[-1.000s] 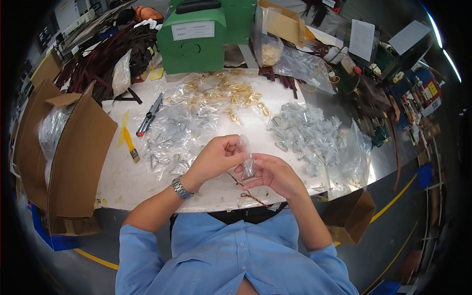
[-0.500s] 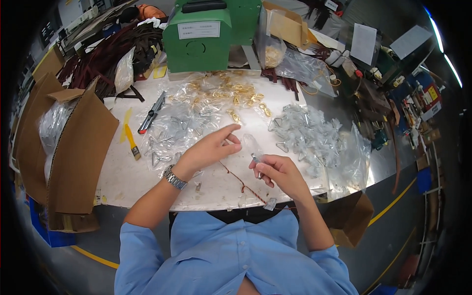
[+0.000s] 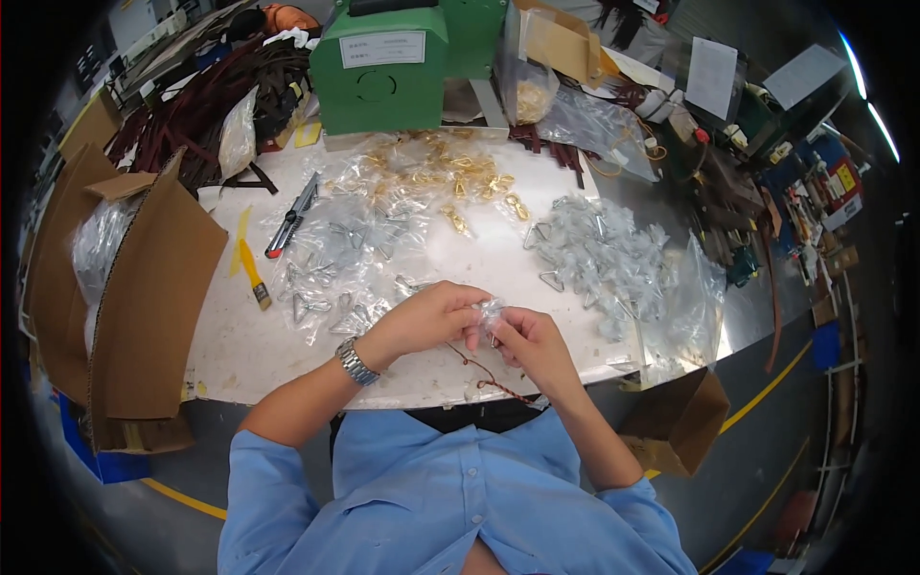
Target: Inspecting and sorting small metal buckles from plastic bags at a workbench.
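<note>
Where white table ends, grey floor, seemingly cluttered.

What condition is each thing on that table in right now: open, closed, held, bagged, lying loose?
Left hand: pinching the small clear bag.
Right hand: pinching the same bag.
Small clear bag: held above the table edge by both hands.
Silver triangle rings: bagged, heaped.
Gold clasps: piled, some in plastic.
Utility knife: lying flat.
Cardboard box: flaps open.
</note>
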Demonstrator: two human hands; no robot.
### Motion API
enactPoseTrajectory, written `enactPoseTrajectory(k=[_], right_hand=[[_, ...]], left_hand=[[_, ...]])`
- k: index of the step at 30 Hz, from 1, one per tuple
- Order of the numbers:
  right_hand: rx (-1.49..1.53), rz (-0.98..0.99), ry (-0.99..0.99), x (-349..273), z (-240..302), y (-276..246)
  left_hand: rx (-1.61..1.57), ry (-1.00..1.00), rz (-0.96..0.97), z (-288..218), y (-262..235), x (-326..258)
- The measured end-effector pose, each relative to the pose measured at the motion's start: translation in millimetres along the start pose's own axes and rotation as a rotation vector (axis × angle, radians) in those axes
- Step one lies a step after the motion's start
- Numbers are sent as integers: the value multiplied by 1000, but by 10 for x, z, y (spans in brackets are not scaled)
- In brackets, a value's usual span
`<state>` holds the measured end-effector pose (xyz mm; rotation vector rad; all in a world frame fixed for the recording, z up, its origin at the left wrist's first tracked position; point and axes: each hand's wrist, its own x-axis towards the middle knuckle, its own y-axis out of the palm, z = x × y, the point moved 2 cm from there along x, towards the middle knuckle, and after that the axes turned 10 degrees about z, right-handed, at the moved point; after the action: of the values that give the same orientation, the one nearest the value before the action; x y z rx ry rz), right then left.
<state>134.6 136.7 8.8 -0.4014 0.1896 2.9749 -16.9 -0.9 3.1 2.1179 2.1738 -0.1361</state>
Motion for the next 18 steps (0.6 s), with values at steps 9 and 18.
enactPoseTrajectory(k=[9,18], right_hand=[[-178,-155,-127,92,54,96],[-967,-454,-286,57,696,-670]], left_hand=[[186,98,-371,-54,55,72],[-488,130,-191,-261,-428,-169]])
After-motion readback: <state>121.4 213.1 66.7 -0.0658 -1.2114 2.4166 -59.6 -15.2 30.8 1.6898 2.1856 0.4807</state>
